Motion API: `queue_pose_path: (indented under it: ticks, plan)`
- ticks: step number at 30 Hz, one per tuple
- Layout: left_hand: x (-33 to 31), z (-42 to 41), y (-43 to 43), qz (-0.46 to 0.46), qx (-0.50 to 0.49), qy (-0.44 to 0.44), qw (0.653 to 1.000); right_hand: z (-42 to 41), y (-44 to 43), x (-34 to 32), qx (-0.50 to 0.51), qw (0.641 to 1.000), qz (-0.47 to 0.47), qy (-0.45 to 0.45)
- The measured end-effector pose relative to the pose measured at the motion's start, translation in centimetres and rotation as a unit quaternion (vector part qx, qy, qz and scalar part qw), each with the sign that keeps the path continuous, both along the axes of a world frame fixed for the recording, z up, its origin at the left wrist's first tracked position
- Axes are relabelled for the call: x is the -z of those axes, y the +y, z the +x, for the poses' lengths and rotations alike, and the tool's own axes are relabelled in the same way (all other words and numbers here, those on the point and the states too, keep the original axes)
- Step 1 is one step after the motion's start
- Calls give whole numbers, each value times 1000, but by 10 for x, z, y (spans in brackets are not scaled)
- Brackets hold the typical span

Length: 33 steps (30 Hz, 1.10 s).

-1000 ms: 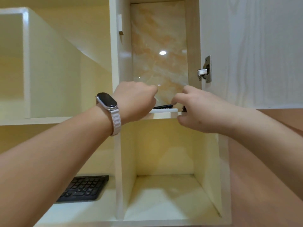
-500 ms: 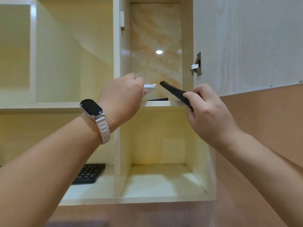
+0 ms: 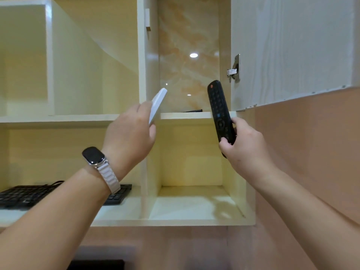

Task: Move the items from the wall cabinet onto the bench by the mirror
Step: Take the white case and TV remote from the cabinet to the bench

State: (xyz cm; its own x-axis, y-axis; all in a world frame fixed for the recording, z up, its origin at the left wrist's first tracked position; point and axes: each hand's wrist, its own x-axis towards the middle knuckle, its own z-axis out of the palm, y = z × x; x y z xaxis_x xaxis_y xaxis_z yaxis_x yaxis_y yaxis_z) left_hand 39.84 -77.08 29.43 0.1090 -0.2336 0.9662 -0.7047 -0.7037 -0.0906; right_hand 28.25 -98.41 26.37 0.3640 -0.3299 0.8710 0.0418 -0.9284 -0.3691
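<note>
My left hand (image 3: 129, 131), with a watch on its wrist, grips a flat white remote (image 3: 158, 104) that tilts up towards the upper cabinet compartment. My right hand (image 3: 243, 145) holds a black remote control (image 3: 219, 112) by its lower end, buttons facing me, just in front of the shelf edge (image 3: 185, 115). Both items are clear of the shelf. Another thin dark item (image 3: 192, 110) still lies flat on that upper shelf, mostly hidden by the shelf's edge.
The open cabinet door (image 3: 292, 45) hangs to the right with a metal hinge (image 3: 234, 70). A black keyboard (image 3: 25, 194) rests on the lower left shelf. The lower right compartment (image 3: 192, 201) holds nothing. A peach wall lies right and below.
Both hands have pulled back from the upper shelf, each lifting out an item: the left the white remote, the right the black remote, now swung upright.
</note>
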Motion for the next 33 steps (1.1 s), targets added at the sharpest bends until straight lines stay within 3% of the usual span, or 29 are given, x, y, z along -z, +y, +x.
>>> queue_pose_path:
  ticks: [6,10,15,21,33]
  plan:
    - [54,-2,0,-79,115,-19,990,0,13,31,-134,978,159,-32]
    - [87,0,-6,-125,215,90,964,-7,28,55,-176,959,217,-41]
    - [130,8,-12,-155,374,280,870,-24,51,86,-182,948,260,-30]
    - [186,22,-16,-142,487,502,700,-37,83,135,-149,914,377,-21]
    - [309,-10,-10,-1,583,671,458,-83,178,258,80,834,541,-71]
